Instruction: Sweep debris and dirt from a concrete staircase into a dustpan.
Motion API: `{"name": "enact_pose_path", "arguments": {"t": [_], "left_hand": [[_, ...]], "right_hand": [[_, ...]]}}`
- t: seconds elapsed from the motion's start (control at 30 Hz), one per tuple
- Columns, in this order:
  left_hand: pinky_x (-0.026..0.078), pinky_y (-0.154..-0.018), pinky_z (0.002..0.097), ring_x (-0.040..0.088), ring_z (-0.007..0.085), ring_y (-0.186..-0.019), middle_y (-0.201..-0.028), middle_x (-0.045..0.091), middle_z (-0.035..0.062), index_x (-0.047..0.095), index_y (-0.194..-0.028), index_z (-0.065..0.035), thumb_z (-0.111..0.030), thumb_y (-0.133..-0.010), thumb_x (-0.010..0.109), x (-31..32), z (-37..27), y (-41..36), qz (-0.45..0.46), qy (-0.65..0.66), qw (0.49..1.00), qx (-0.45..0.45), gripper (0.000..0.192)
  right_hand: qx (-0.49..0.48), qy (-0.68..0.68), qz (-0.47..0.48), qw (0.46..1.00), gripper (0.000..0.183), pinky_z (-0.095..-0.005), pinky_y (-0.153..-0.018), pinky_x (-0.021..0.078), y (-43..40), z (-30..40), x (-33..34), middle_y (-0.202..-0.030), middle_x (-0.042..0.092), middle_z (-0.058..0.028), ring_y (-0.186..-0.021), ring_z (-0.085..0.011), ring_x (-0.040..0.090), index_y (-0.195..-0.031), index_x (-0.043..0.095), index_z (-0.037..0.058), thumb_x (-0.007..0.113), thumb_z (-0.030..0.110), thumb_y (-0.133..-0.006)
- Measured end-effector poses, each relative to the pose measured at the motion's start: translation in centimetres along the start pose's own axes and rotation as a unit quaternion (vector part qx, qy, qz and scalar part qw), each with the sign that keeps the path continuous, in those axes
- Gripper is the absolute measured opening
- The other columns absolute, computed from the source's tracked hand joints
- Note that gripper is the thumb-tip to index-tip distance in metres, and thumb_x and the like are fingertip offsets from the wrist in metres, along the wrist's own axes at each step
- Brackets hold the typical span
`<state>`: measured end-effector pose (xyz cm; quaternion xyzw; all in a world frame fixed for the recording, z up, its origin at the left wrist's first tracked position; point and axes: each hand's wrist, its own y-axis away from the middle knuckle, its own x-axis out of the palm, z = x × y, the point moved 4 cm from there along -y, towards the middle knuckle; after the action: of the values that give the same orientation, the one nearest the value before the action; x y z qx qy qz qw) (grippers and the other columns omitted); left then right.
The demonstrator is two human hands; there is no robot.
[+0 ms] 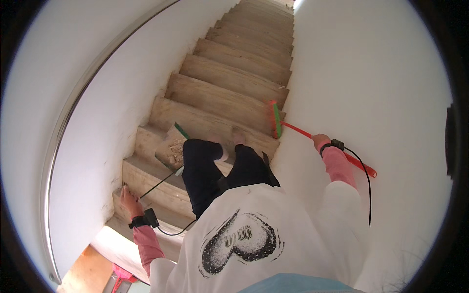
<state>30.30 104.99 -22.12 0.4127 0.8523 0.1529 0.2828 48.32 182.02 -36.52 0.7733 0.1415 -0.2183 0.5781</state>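
My right hand [320, 141] is closed around the red handle of a broom [297, 130]. The broom's green head with red bristles rests on a stair tread beside the right wall. My left hand [131, 201] is at the left end of a lower step, near the wall, with the thin dark handle of a dustpan [161, 185] reaching it; the fingers' hold is hard to make out. The dustpan's pan [171, 148] lies on a step left of my legs, holding pale dusty debris, and my knee partly hides it.
A narrow wooden staircase [234, 86] runs away between white walls. A metal handrail [60, 137] follows the left wall. My feet stand on one step. At lower left, pink and red objects [122, 274] lie beside an orange-brown surface [86, 269].
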Motion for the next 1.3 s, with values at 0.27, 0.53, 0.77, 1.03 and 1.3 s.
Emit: {"name": "enact_pose_path", "arguments": {"t": [0.27,0.53,0.77,1.03,1.3], "left_hand": [[0.025,-0.035,0.0188,0.030,0.0027,-0.041,-0.053,0.034,-0.0068,0.056,-0.096,-0.0025,-0.015,-0.084,0.051,3.2,0.7,0.8,0.085,0.060,0.994,0.022,0.019],[0.026,-0.035,0.0182,0.032,0.0023,-0.042,-0.054,0.036,-0.0066,0.051,-0.109,0.0022,-0.015,-0.083,0.053,8.0,2.0,1.3,0.100,0.078,0.991,0.033,0.031],[0.028,-0.036,0.0185,0.033,0.0021,-0.041,-0.053,0.037,-0.0063,0.057,-0.100,0.0020,-0.014,-0.082,0.053,10.6,3.6,1.4,0.115,0.085,0.987,0.069,0.024],[0.025,-0.038,0.0172,0.031,0.0005,-0.044,-0.055,0.036,-0.0080,0.057,-0.103,0.0001,-0.015,-0.083,0.054,14.5,4.4,-2.0,0.084,0.071,0.989,0.104,0.025],[0.021,-0.038,0.0169,0.028,-0.0002,-0.045,-0.056,0.035,-0.0086,0.056,-0.105,0.0003,-0.016,-0.085,0.051,17.7,3.6,0.3,0.016,0.017,0.991,0.133,0.026]], "right_hand": [[0.120,-0.133,-0.151,0.972,0.025,-0.0407,-0.065,0.0489,-0.3,0.3,-1.7,-0.082,0.061,-0.0140,-0.076,-0.0308,0.060,-0.099,0.057,0.0086,0.039,0.017,-0.085],[0.028,-0.528,-0.130,0.839,0.041,-0.0328,-0.038,0.0430,-2.8,6.5,-5.5,-0.058,0.053,-0.0133,-0.041,-0.0212,0.051,-0.118,0.047,0.0095,0.049,0.007,-0.078],[0.001,-0.695,-0.004,0.719,0.044,-0.0282,-0.029,0.0333,-10.4,14.7,-9.8,-0.049,0.043,-0.0037,-0.033,-0.0139,0.040,-0.124,0.040,0.0122,0.043,0.005,-0.081],[-0.136,-0.573,-0.072,0.805,0.029,-0.0311,-0.034,0.0348,-29.0,26.6,-15.4,-0.054,0.048,-0.0064,-0.037,-0.0174,0.045,-0.108,0.054,0.0061,0.044,0.009,-0.080],[-0.165,-0.338,-0.114,0.920,0.038,-0.0423,-0.072,0.0449,-42.4,37.5,-21.3,-0.095,0.058,-0.0208,-0.086,-0.0340,0.057,-0.114,0.047,0.0042,0.042,0.019,-0.080]]}}
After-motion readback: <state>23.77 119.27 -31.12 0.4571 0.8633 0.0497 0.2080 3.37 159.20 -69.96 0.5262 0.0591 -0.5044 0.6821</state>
